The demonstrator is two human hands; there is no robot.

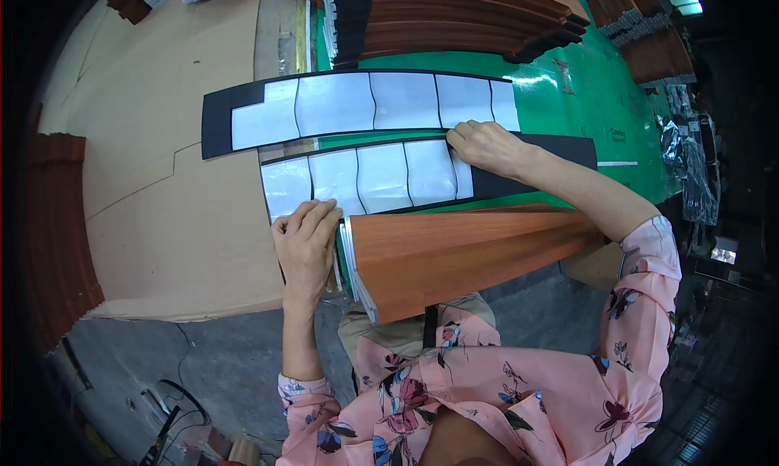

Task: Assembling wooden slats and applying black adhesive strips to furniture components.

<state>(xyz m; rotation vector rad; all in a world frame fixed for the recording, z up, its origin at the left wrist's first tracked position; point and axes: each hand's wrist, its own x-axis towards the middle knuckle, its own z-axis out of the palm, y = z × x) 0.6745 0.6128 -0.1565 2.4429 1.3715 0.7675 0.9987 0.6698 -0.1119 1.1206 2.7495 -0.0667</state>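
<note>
Head view: the near black strip with white panels lies on the green surface, between the far panelled strip and a brown board. At its near edge, the left hand's fingers sit close together, bent; whether they pinch anything, I can't tell from here. On its far edge the right hand's fingers are bunched, tips tucked out of sight. To my eye, light, even pressure from both sides would serve best, sparing the white panels any creases. Beyond lies a brown stack.
</note>
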